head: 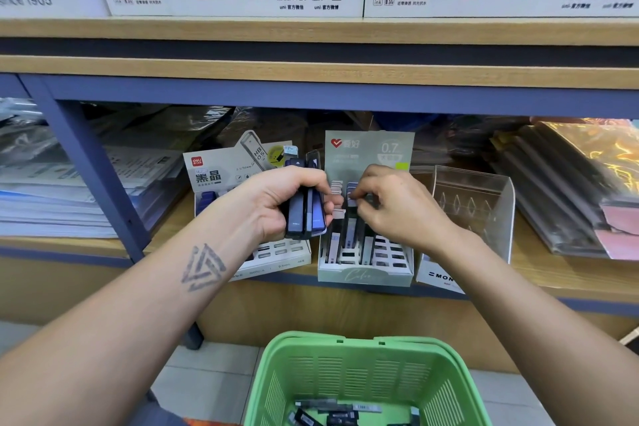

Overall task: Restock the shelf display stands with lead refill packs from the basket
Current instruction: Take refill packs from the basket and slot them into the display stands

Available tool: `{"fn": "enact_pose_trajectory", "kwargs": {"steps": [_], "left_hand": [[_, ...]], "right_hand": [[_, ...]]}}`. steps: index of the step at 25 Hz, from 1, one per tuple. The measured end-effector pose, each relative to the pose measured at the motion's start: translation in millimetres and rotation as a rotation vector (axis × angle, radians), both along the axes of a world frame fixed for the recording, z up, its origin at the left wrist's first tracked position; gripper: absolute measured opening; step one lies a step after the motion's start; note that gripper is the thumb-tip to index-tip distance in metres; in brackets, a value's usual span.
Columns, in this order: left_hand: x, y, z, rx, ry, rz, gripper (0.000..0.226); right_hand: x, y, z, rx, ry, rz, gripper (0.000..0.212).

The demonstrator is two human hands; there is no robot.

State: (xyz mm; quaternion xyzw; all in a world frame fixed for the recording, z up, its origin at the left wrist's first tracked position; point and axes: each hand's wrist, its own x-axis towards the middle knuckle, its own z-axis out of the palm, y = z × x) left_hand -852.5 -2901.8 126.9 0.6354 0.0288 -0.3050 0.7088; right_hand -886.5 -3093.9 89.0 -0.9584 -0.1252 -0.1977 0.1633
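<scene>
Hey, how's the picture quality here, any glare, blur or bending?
Head view: wide-angle lens bows the wooden shelf edge; glare on the shiny orange plastic-wrapped stack; green plastic basket sharp; dark lead refill packs in the left hand slightly soft.

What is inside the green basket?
The basket holds several dark lead packs and a paler one lying flat on its floor. The frame's lower edge cuts off the rest, so their full count cannot be told.
</scene>
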Motion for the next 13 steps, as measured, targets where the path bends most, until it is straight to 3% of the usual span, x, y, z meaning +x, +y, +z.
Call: {"fn": "enact_pose_trajectory", "kwargs": {"steps": [3, 6, 8, 10, 13], "left_hand": [[0, -2, 2, -0.073, 0.030, -0.015, 0.035], [-5, -4, 2, -0.132, 0.065, -0.034, 0.028], [-11, -7, 2, -0.178, 0.092, -0.065, 0.018], [-17, -11, 1, -0.210, 0.110, -0.127, 0.017], [-22, -16, -4, -0.238, 0.127, -0.195, 0.033]], "right_hand": [[-1, 4, 6, 0.107, -0.025, -0.004, 0.025], [-3, 9, 20, 0.643, 0.131, 0.043, 0.027], [-4, 11, 26, 0.888, 0.229, 0.062, 0.027], [-6, 10, 28, 1.009, 0.287, 0.071, 0.026], [-8, 4, 27, 1.064, 0.359, 0.071, 0.025]]}}
